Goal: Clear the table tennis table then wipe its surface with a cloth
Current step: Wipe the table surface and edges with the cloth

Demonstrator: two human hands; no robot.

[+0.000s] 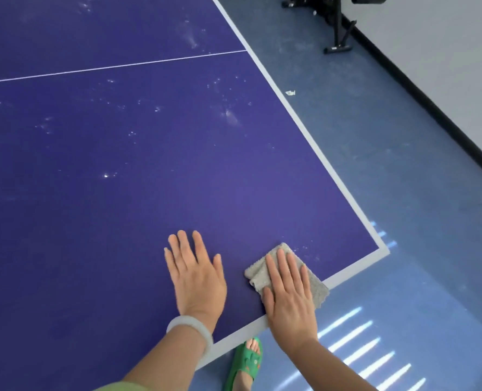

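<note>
The blue table tennis table (121, 179) fills most of the view, its near right corner at the lower right, with white dusty specks across its top. A folded grey cloth (313, 286) lies near that corner by the white edge line. My right hand (289, 300) presses flat on the cloth with straight fingers. My left hand (196, 275) rests flat on the bare table surface just left of the cloth, fingers spread, with a pale bangle on the wrist.
Blue floor surrounds the table on the right. A scrap of white paper (290, 92) lies on the floor beside the table edge. A black equipment stand (338, 35) sits by the wall at top right. A foot in a green sandal (247, 362) stands below the table edge.
</note>
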